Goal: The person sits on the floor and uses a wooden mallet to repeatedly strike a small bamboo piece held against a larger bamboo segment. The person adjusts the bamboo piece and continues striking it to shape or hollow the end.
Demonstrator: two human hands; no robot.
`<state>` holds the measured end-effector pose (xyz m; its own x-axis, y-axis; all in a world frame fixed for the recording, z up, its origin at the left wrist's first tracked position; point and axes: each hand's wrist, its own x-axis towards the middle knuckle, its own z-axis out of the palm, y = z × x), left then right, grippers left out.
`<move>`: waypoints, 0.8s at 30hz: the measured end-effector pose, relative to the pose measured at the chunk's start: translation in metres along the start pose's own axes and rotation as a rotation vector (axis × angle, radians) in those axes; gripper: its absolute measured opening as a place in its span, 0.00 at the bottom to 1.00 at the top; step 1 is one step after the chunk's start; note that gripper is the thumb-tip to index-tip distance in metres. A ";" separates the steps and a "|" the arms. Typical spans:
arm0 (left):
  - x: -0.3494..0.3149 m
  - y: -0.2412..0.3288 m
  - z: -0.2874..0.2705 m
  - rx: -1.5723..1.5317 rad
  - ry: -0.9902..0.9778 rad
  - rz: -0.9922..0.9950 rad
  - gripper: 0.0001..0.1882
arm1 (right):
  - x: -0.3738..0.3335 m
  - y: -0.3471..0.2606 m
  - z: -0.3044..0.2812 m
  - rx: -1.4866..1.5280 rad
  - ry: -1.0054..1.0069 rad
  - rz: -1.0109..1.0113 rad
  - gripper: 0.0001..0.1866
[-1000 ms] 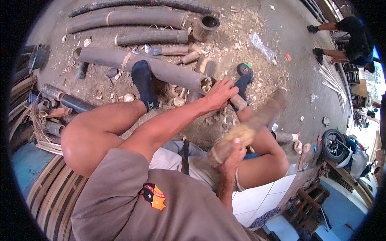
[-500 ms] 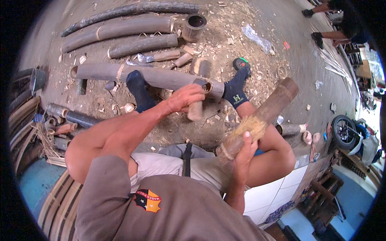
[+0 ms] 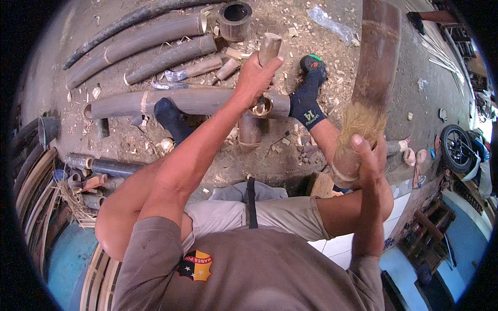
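Observation:
My right hand (image 3: 369, 155) is closed round the near end of a thick brown bamboo tube (image 3: 377, 57), its thumb on a patch of tan fibre. The tube rises over my right knee. My left hand (image 3: 257, 76) grips a short, round piece of wood (image 3: 270, 47) that sticks up out of the fist; its lower end is hidden. Just below that hand, a long bamboo pole (image 3: 192, 101) lies across the ground, with a cut opening (image 3: 263, 105) near its right end. My two socked feet (image 3: 174, 119) rest against the pole, which lies over a short bamboo piece (image 3: 250, 129).
Bamboo poles (image 3: 140, 46) lie beyond, beside an upright bamboo cup (image 3: 234, 20) and a sheathed blade (image 3: 176, 75). Chips litter the ground. Split bamboo (image 3: 39, 181) is stacked at left. A wheel (image 3: 457, 149) stands far right, and another person's foot (image 3: 415, 22) shows at upper right.
My right hand has swung the bamboo tube up and to the right, more upright. My left hand has risen, and its wooden piece now points up instead of down. The view has shifted.

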<state>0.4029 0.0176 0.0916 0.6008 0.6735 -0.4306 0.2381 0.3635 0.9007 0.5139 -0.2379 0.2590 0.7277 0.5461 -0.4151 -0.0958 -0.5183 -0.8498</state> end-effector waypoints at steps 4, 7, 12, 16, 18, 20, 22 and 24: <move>0.006 -0.023 0.008 0.022 0.031 -0.019 0.25 | 0.018 -0.021 -0.002 -0.089 -0.015 0.032 0.39; 0.007 -0.032 0.015 0.004 0.067 -0.052 0.28 | 0.037 -0.021 -0.016 -0.130 -0.104 0.018 0.35; 0.014 -0.045 0.020 0.134 0.007 0.032 0.25 | 0.062 -0.041 -0.014 -0.259 -0.165 -0.035 0.34; 0.018 -0.051 0.021 0.228 -0.026 0.034 0.25 | 0.094 -0.040 -0.001 -0.348 -0.034 -0.177 0.35; 0.020 -0.052 0.024 0.253 -0.053 0.068 0.24 | 0.116 -0.034 0.007 -0.368 -0.163 -0.257 0.39; 0.019 -0.051 0.026 0.255 -0.085 0.073 0.26 | 0.125 -0.026 0.008 -0.564 -0.285 -0.279 0.41; 0.016 -0.049 0.027 0.239 -0.119 0.050 0.29 | 0.128 -0.021 0.005 -0.933 -0.403 -0.235 0.40; 0.012 -0.052 0.031 0.322 -0.150 0.133 0.29 | 0.143 -0.028 -0.001 -0.839 -0.318 -0.333 0.38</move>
<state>0.4216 -0.0133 0.0418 0.7419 0.5908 -0.3173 0.3643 0.0422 0.9303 0.6211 -0.1456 0.2233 0.3991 0.8398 -0.3681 0.6907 -0.5394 -0.4817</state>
